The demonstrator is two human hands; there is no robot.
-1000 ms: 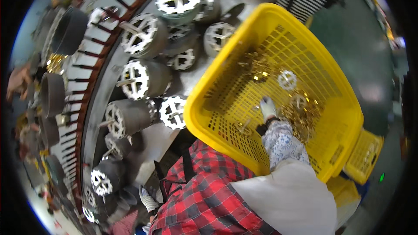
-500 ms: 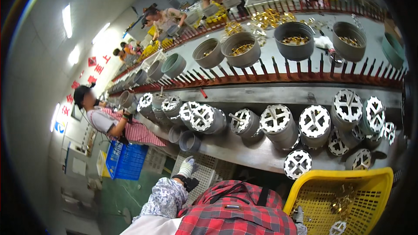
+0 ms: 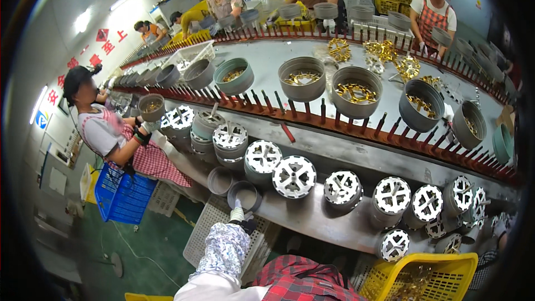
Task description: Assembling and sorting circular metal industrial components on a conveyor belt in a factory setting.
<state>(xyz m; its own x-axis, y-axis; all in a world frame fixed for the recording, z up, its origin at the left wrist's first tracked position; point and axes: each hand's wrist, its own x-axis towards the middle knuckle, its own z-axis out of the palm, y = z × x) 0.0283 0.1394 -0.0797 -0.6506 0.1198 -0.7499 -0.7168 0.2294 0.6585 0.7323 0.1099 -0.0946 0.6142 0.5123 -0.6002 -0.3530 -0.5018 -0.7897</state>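
Observation:
My left hand [image 3: 238,212], in a whitish glove with a dark band at the wrist, is closed on the near rim of an open grey cup [image 3: 245,195] at the bench edge. Its fingertips are partly hidden at the rim. A second open grey cup [image 3: 220,180] stands right beside it, to the left. To the right and behind are grey cylinders topped with silver slotted discs [image 3: 293,176]. My right hand is out of view.
A yellow basket [image 3: 446,262] holding gold pieces is at lower right. A pale perforated crate [image 3: 203,234] lies below my left arm. Beyond the bench runs a rail of upright pegs [image 3: 323,112], with grey bowls of gold parts [image 3: 356,92]. A co-worker [image 3: 106,128] stands at left.
My left hand has reached forward from just short of the grey cup onto its rim. The view has shifted; my right hand, earlier by the yellow basket, has left the picture.

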